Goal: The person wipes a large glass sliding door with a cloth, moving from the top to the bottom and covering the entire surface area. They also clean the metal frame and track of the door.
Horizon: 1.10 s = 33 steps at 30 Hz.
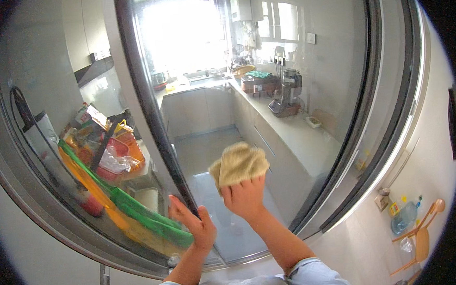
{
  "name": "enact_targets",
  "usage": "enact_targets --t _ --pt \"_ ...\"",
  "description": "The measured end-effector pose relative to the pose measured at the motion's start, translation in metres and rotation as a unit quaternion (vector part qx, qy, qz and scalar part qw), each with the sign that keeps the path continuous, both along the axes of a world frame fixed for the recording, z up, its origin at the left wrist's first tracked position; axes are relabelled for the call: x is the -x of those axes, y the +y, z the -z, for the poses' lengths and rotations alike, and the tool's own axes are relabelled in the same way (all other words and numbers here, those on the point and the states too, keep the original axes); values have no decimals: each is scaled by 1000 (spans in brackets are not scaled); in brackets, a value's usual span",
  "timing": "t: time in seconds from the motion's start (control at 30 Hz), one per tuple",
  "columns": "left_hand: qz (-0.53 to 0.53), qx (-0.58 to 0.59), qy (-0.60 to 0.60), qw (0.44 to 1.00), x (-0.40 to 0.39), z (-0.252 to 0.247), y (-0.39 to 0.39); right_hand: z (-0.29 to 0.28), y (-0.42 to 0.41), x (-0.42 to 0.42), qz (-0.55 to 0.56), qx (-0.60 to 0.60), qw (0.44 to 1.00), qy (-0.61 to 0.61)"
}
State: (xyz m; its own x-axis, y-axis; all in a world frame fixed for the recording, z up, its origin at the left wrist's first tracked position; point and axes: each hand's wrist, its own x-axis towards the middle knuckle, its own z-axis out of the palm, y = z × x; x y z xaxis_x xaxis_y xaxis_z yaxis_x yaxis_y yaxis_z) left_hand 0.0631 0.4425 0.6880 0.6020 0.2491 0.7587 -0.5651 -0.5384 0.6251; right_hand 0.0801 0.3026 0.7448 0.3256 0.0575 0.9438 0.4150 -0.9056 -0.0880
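My right hand (245, 196) presses a folded tan cloth (241, 163) against the glass pane (222, 237) of a sliding door, its fingers over the cloth's lower edge. To its left, my left hand (196, 224) rests at the dark upright frame (160, 119) of the door, with thumb and fingers apart on either side of the frame's edge. Nothing shows in the left hand. Behind the glass lies a kitchen, its floor and cabinets seen through the pane.
Behind glass at left are bags, a red basket (110, 171) and green plastic (146, 212). A countertop (286, 139) at right bears appliances. Outside the door, on the right, stand a wooden chair (423, 244) and a large water bottle (404, 218).
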Motion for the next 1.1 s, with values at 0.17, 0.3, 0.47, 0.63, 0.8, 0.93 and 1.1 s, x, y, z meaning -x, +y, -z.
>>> enact_targets --t 0.17,0.3,0.47,0.63,0.8,0.93,1.1 --pt "41 -17 -27 999 -2 4 13 32 -19 14 18 11 992 122" --pt "104 18 -21 994 1 5 12 1 -13 -4 102 -183 977 -48" --pt "130 -10 -33 991 2 3 22 -65 42 -8 100 -49 993 -43" --pt "169 28 -38 984 2 4 25 -14 63 -2 9 41 999 -3" --pt "200 10 -46 979 1 5 32 0 50 11 26 24 994 102" --pt "197 23 -42 979 3 1 32 -70 64 -3 35 0 999 8" --pt "202 40 -45 978 3 -3 37 -71 77 -10 -9 17 1000 -22"
